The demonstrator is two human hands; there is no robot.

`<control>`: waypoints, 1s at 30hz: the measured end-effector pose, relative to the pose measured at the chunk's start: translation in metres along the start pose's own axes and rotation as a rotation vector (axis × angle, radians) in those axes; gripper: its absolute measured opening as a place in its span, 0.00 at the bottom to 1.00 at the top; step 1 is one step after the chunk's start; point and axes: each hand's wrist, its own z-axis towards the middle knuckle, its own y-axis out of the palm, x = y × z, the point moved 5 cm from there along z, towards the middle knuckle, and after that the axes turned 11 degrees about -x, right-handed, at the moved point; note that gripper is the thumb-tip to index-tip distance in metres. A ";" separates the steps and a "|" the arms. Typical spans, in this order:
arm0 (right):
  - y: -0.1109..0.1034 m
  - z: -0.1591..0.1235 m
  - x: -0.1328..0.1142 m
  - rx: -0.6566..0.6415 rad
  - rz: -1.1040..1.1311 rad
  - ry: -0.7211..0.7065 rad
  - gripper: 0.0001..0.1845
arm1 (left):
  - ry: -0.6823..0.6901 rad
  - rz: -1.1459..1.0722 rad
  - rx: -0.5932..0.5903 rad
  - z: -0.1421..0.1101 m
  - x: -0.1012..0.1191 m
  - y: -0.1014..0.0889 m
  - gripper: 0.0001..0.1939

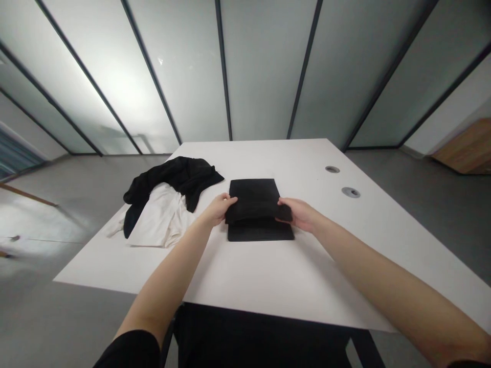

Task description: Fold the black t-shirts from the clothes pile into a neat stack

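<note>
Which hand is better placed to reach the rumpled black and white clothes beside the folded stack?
Left, probably: the left hand rests at the left edge of the folded black garment, nearest the rumpled clothes. The right hand is on the garment's far side.

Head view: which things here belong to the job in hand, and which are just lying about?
In hand: folded black garment, held by left hand and right hand.

Lying about: crumpled black garment, white garment, round table grommets, white table.
</note>
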 end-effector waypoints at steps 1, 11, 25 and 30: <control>-0.002 -0.002 0.012 0.013 0.001 0.000 0.04 | -0.019 -0.025 0.001 -0.003 -0.011 0.000 0.18; -0.015 -0.005 0.032 0.048 -0.207 -0.138 0.28 | -0.017 0.009 -0.124 -0.006 -0.031 0.009 0.35; -0.030 -0.005 0.029 0.081 -0.657 -0.256 0.25 | 0.146 0.445 0.010 0.003 -0.038 -0.009 0.31; -0.029 -0.005 0.026 0.107 -0.707 -0.265 0.28 | 0.192 0.431 0.043 0.002 -0.037 -0.008 0.36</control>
